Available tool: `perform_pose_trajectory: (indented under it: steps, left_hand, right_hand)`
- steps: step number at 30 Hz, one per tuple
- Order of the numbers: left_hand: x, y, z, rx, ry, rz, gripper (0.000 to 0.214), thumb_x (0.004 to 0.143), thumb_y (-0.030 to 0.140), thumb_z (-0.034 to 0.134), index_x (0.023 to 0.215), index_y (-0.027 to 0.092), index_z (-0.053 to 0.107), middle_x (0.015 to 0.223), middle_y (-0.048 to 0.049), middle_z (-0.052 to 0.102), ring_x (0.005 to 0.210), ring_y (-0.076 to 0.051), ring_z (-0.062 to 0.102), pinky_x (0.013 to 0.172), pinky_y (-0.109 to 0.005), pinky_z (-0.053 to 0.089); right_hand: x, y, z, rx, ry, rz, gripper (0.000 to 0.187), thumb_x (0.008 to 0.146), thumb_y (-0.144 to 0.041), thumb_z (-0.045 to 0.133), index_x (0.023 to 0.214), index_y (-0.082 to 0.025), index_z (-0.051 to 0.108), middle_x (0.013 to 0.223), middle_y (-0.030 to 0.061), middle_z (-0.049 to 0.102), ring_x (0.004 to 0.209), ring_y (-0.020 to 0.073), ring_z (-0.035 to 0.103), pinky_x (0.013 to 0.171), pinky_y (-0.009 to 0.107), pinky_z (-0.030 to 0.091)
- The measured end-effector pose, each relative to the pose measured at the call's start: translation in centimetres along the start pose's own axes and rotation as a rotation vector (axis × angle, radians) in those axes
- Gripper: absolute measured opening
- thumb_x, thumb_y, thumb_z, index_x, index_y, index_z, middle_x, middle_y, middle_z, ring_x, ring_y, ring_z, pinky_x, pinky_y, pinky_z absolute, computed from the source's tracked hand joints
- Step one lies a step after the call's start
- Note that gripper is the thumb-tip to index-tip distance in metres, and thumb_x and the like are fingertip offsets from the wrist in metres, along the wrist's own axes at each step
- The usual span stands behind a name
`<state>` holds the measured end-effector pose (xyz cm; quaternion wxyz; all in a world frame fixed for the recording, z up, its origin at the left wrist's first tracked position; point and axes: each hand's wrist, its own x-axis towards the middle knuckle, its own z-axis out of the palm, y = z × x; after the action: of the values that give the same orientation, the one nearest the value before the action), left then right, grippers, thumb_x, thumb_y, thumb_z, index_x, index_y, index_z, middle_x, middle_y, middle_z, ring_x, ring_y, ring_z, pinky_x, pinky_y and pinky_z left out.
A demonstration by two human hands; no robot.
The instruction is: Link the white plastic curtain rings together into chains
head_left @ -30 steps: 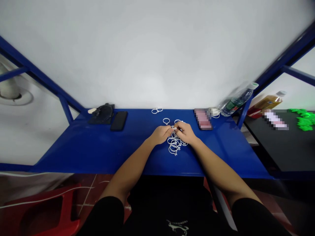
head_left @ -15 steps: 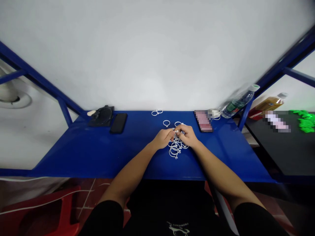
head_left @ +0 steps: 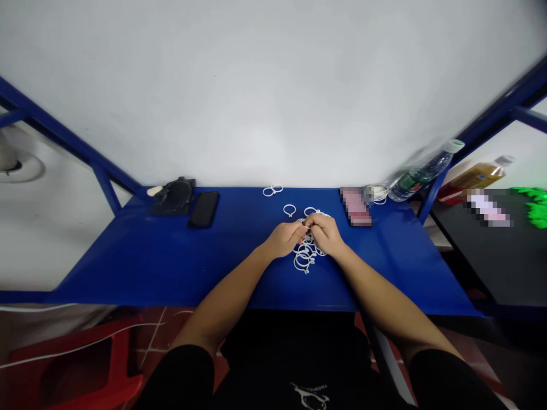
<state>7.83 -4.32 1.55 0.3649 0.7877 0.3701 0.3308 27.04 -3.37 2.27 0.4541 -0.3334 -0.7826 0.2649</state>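
From my remote seat I look down through the head camera at a person's two bare forearms reaching over a blue table (head_left: 171, 267) that stands against a pale wall (head_left: 256, 97). The left hand (head_left: 282, 239) and the right hand (head_left: 327, 233) meet near the table's middle, fingertips almost touching. Both are drawn in narrow, pinching a small white piece (head_left: 306, 228) between them; the fingers cover most of it, so I cannot tell its full shape or how it is joined.

Beneath and just in front of the hands lies a loose pile of white rings (head_left: 304, 256), overlapping, with small knobs on their rims. Another ring (head_left: 310, 209) shows just beyond the right hand. A single ring (head_left: 290, 214) lies apart, beyond the left hand, and a pair of rings (head_left: 273, 190) sits farther off, near the wall, the two touching.

As for progress, I judge the handling to be under way: one piece is between the fingers and many rings lie unheld. The pair and the single ring are set away from the pile, but I cannot tell whether those are finished or waiting. The piece in hand does not look released, and the pile seems to hold most of what is left.
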Motion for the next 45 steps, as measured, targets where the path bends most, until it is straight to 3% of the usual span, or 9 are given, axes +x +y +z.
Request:
perform_pose_trajectory:
  steps: [5, 10, 15, 20, 23, 29, 36, 41, 45]
  left_hand:
    - [0.0, -0.5, -0.7, 0.119, 0.065, 0.007, 0.042, 0.108, 0.049, 0.042, 0.086, 0.020, 0.062, 0.079, -0.0030, 0.074, 0.074, -0.017, 0.069, 0.074, -0.029, 0.050]
    - [0.0, -2.7, -2.0, 0.200, 0.232, -0.031, 0.028, 0.100, 0.045, 0.062, 0.114, 0.020, 0.065, 0.083, -0.0008, 0.073, 0.074, -0.017, 0.066, 0.075, -0.030, 0.051]
    - [1.4, -4.6, -3.9, 0.433, 0.448, -0.118, 0.021, 0.101, 0.037, 0.060, 0.105, 0.020, 0.071, 0.106, -0.0084, 0.073, 0.097, -0.023, 0.066, 0.093, -0.036, 0.051]
    - [5.1, -6.1, -5.5, 0.717, 0.343, -0.232, 0.036, 0.101, 0.037, 0.059, 0.132, 0.021, 0.069, 0.137, -0.0152, 0.064, 0.124, -0.034, 0.056, 0.104, -0.046, 0.043]
    - [6.8, -7.0, -6.0, 0.810, 0.243, -0.346, 0.048, 0.099, 0.045, 0.062, 0.143, 0.024, 0.064, 0.138, -0.0183, 0.060, 0.126, -0.038, 0.053, 0.103, -0.049, 0.041]
    - [6.2, -8.0, -5.9, 0.854, 0.243, -0.431, 0.028, 0.102, 0.037, 0.057, 0.119, 0.024, 0.074, 0.126, -0.0169, 0.066, 0.119, -0.036, 0.057, 0.100, -0.049, 0.038]
    - [3.5, -6.5, -4.4, 0.830, 0.296, -0.460, 0.025, 0.107, 0.033, 0.049, 0.111, 0.022, 0.070, 0.112, -0.0133, 0.073, 0.105, -0.031, 0.064, 0.093, -0.044, 0.037]
    - [2.3, -5.6, -3.7, 0.667, 0.427, -0.380, 0.018, 0.105, 0.029, 0.052, 0.099, 0.023, 0.067, 0.103, -0.0085, 0.074, 0.102, -0.027, 0.065, 0.091, -0.040, 0.042]
    - [1.9, -4.7, -3.5, 0.501, 0.585, -0.209, 0.017, 0.102, 0.028, 0.053, 0.091, 0.022, 0.064, 0.106, -0.0093, 0.070, 0.097, -0.022, 0.065, 0.088, -0.035, 0.048]
  right_hand:
    - [0.1, 0.2, 0.1, -0.085, 0.049, -0.015, 0.021, 0.085, -0.010, 0.046, 0.083, -0.023, 0.062, 0.079, 0.0020, 0.068, 0.071, 0.0185, 0.063, 0.070, 0.033, 0.049]
    - [0.3, 0.6, -0.5, -0.166, 0.145, -0.097, 0.024, 0.087, -0.010, 0.044, 0.084, -0.024, 0.064, 0.081, 0.0044, 0.066, 0.079, 0.0224, 0.062, 0.079, 0.039, 0.051]
    - [0.3, 0.6, -1.1, -0.187, 0.209, -0.129, 0.029, 0.094, -0.012, 0.043, 0.087, -0.025, 0.068, 0.075, 0.0028, 0.063, 0.073, 0.0220, 0.060, 0.076, 0.039, 0.051]
    - [0.3, 1.2, -1.0, -0.211, 0.210, -0.130, 0.030, 0.096, -0.014, 0.046, 0.097, -0.025, 0.073, 0.076, 0.0027, 0.066, 0.074, 0.0223, 0.063, 0.076, 0.039, 0.051]
    - [0.4, 1.8, -1.2, -0.204, 0.161, -0.108, 0.032, 0.092, -0.011, 0.045, 0.094, -0.024, 0.074, 0.083, 0.0040, 0.072, 0.080, 0.0228, 0.066, 0.080, 0.039, 0.053]
    - [0.5, 1.9, -1.9, -0.170, 0.084, -0.081, 0.033, 0.089, -0.010, 0.042, 0.086, -0.023, 0.072, 0.086, 0.0044, 0.075, 0.083, 0.0226, 0.069, 0.083, 0.039, 0.053]
    - [0.7, 2.4, -0.8, -0.306, -0.006, -0.117, 0.025, 0.094, -0.016, 0.048, 0.093, -0.023, 0.072, 0.086, 0.0053, 0.074, 0.084, 0.0238, 0.066, 0.081, 0.040, 0.052]
    - [0.8, 2.4, -0.7, -0.317, -0.038, -0.222, 0.017, 0.095, -0.019, 0.058, 0.094, -0.023, 0.074, 0.087, 0.0054, 0.074, 0.082, 0.0234, 0.064, 0.082, 0.042, 0.051]
    - [0.8, 2.1, -0.9, -0.323, -0.041, -0.249, 0.017, 0.100, -0.026, 0.059, 0.099, -0.023, 0.075, 0.090, 0.0065, 0.074, 0.084, 0.0238, 0.065, 0.082, 0.043, 0.052]
